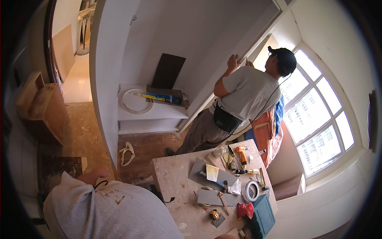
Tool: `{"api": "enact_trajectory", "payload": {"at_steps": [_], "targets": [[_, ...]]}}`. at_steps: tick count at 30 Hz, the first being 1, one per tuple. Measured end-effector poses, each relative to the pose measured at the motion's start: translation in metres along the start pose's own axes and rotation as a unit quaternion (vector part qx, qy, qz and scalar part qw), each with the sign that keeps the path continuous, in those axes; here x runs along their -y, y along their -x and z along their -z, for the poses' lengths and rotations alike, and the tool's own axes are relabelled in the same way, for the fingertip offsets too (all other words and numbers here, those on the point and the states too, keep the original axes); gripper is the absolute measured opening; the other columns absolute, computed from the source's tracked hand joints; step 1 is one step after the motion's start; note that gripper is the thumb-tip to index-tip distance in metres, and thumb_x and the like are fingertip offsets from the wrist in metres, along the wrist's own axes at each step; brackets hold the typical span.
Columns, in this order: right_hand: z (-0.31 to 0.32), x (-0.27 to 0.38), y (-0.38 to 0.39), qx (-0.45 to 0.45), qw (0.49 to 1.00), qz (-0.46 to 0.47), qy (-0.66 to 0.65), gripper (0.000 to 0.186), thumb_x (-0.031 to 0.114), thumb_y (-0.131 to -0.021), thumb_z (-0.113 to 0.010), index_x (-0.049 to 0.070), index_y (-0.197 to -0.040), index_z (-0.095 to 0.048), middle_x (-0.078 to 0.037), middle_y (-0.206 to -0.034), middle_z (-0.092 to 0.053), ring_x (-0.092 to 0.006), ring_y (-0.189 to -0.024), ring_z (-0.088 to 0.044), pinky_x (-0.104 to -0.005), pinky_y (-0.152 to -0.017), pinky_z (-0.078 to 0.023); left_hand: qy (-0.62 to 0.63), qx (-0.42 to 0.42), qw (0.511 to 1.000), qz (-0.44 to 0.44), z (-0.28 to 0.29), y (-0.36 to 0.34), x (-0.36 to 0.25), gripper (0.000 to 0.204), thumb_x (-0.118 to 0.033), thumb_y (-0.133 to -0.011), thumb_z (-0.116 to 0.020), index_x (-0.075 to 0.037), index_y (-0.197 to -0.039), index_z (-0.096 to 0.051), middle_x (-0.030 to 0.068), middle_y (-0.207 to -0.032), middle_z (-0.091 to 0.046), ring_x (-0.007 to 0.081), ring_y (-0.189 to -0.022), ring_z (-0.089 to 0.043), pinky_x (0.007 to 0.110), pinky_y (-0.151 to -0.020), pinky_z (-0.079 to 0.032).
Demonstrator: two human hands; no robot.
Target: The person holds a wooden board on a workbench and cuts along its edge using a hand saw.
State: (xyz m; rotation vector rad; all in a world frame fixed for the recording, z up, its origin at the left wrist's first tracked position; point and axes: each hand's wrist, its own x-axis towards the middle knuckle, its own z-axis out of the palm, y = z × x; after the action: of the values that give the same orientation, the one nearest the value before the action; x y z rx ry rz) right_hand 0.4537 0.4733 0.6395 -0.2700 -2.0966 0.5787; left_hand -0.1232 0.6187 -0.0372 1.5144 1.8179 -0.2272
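My left arm (pixel 94 174) shows at the lower left beside my grey shirt (pixel 115 205); its fingers cannot be made out. At the bottom edge a sliver of bare skin (pixel 225 236) shows beside the worktable (pixel 171 171), too little to tell hand from arm. My right hand's fingers do not show. Nearest on the table are a tape measure (pixel 215 215), a thin wooden stick (pixel 223 202) and grey flat pieces (pixel 207 196). Farther off are an orange cordless drill (pixel 241 150), a roll of tape (pixel 250 191), a red bag (pixel 245 210) and a teal case (pixel 262 218).
A co-worker (pixel 250 85) stands beyond the table, both hands raised to the frame of a tall white cabinet (pixel 159 36). Coiled white tubing (pixel 136 101) and a dark panel (pixel 168 71) are inside it. A cabinet door (pixel 105 59) stands open. A wooden box unit (pixel 45 109) is at left.
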Motion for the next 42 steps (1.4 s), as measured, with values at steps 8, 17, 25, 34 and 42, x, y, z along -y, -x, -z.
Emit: {"api": "enact_trajectory", "payload": {"at_steps": [8,17,25,34,42], "targets": [[0.002,0.000,-0.001,-0.002,0.999,0.004,0.047,0.035,0.034,-0.100,-0.066,0.000,-0.101,-0.067,-0.018,-0.089,-0.068,-0.0372,-0.079,-0.068,-0.0541,-0.075,-0.058,0.007,-0.013,1.000,-0.015,-0.008,0.001,0.007,0.040,-0.030,-0.084,-0.068,0.005,-0.098,-0.080,0.0305,-0.102,-0.076,0.0464,-0.095,-0.075,0.055,-0.084,-0.058],[0.002,0.003,-0.003,0.003,0.999,0.004,0.052,0.034,0.033,-0.100,-0.066,0.000,-0.100,-0.067,-0.017,-0.087,-0.068,-0.0368,-0.077,-0.068,-0.0538,-0.074,-0.058,0.002,0.007,1.000,-0.016,-0.003,-0.004,0.001,0.039,-0.030,-0.087,-0.065,0.006,-0.092,-0.079,0.0293,-0.090,-0.076,0.0432,-0.081,-0.075,0.054,-0.074,-0.057],[0.000,0.003,-0.002,0.006,0.999,0.005,0.052,0.033,0.033,-0.100,-0.066,0.000,-0.099,-0.066,-0.017,-0.086,-0.067,-0.0365,-0.076,-0.067,-0.0535,-0.073,-0.058,-0.004,-0.006,1.000,-0.023,-0.007,-0.006,0.006,0.038,-0.032,-0.084,-0.068,0.003,-0.090,-0.080,0.0237,-0.080,-0.075,0.0357,-0.073,-0.074,0.050,-0.067,-0.057],[0.000,0.005,-0.001,0.008,0.999,0.002,0.052,0.032,0.032,-0.100,-0.066,0.000,-0.098,-0.066,-0.017,-0.085,-0.067,-0.0362,-0.075,-0.067,-0.0533,-0.072,-0.058,-0.018,-0.017,0.999,-0.030,-0.003,-0.003,0.002,0.033,-0.028,-0.083,-0.065,0.002,-0.083,-0.079,0.0231,-0.075,-0.074,0.0345,-0.066,-0.073,0.049,-0.063,-0.057],[-0.001,0.006,-0.001,0.011,0.999,0.000,0.051,0.031,0.031,-0.099,-0.066,0.000,-0.097,-0.066,-0.016,-0.084,-0.066,-0.0359,-0.074,-0.067,-0.0530,-0.071,-0.058,-0.042,0.006,0.999,-0.023,-0.004,0.001,0.002,0.043,-0.037,-0.087,-0.068,0.003,-0.098,-0.081,0.0286,-0.100,-0.077,0.0453,-0.093,-0.074,0.053,-0.083,-0.059]]}}
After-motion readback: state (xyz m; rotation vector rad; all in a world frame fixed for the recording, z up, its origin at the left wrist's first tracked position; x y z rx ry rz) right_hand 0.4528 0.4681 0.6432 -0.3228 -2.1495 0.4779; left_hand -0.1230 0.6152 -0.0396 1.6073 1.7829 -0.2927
